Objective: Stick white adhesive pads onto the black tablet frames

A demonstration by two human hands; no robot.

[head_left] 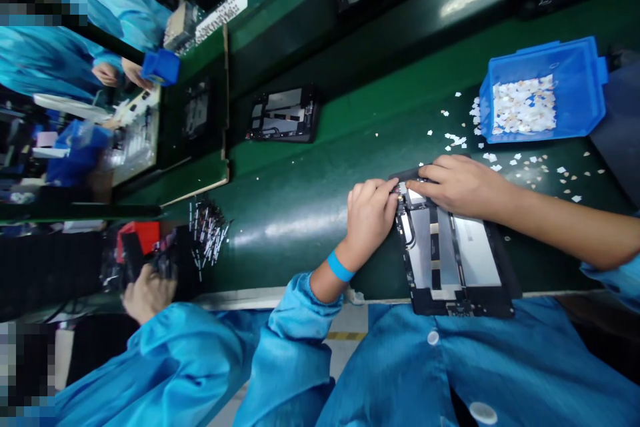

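Observation:
In front of me lies an opened tablet, its inner side up, with silver battery panels, dark tape strips and black edges. The near edge overhangs the bench edge by my blue smock. My left hand, with a blue band at the wrist, is closed at the tablet's far left corner, fingers curled and tips on it. From the right, my right hand reaches across the far end, fingertips bent down close to the left ones. Any small piece under the right fingertips is hidden.
A blue bin of small white pieces stands at the right, with loose pieces scattered around it. Another opened tablet lies left of centre. Pens or thin rods lie piled near a co-worker's hand. More co-workers sit opposite.

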